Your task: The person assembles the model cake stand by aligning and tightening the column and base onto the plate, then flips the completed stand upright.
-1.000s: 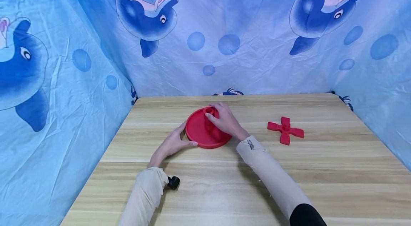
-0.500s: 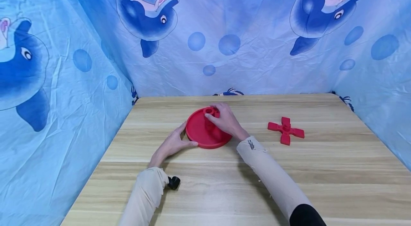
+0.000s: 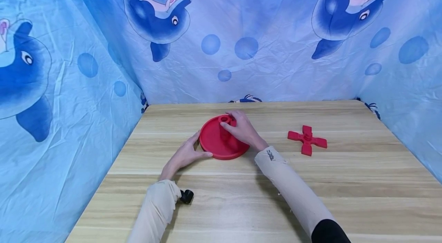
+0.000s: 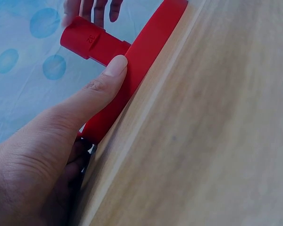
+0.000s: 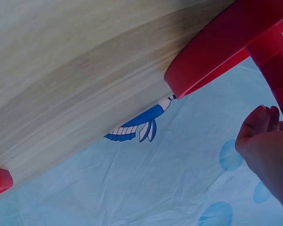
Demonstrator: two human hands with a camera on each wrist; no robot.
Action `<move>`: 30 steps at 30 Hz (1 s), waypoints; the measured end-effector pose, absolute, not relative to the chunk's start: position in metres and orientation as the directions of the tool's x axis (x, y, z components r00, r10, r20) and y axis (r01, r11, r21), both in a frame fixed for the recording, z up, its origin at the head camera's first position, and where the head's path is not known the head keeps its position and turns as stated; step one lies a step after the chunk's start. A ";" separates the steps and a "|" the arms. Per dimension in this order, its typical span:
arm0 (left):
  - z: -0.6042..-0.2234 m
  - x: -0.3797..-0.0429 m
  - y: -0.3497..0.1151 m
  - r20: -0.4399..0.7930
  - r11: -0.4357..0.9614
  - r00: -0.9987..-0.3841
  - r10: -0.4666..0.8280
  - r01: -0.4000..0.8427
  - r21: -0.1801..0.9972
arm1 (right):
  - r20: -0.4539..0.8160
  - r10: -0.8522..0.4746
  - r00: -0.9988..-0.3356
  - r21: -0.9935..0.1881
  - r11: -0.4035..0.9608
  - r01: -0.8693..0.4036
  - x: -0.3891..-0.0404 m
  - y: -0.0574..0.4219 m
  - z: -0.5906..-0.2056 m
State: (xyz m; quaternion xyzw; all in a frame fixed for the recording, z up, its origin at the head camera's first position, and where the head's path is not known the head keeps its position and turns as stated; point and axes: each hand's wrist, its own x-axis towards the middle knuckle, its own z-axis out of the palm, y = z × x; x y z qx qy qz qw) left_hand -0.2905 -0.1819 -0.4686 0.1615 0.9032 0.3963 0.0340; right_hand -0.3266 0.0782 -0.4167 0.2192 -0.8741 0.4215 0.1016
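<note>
Steadying, seemingly | my left hand clamps the red dish | my right hand grips the red post upright

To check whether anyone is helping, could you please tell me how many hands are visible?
2: the left hand on the rim of the red tray, the right hand on the upright red tube.

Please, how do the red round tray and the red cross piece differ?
The red round tray is a rimmed disc; the red cross piece has four arms. The tray looks larger than the cross piece. The left hand holds the tray; no hand touches the cross piece. Both are red and on the table.
</note>
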 end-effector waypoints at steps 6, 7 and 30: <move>-0.469 -0.291 -0.182 0.073 0.630 -0.944 0.323 0.272 0.727 | 0.381 -0.326 -0.865 -0.681 0.534 -0.501 -0.327 0.078 -0.416; -0.469 -0.291 -0.182 0.073 0.630 -0.943 0.323 0.272 0.727 | 0.380 -0.329 -0.864 -0.682 0.532 -0.502 -0.327 0.078 -0.416; -0.468 -0.290 -0.182 0.060 0.623 -0.945 0.321 0.258 0.738 | 0.330 -0.288 -0.899 -0.702 0.562 -0.437 -0.324 0.076 -0.414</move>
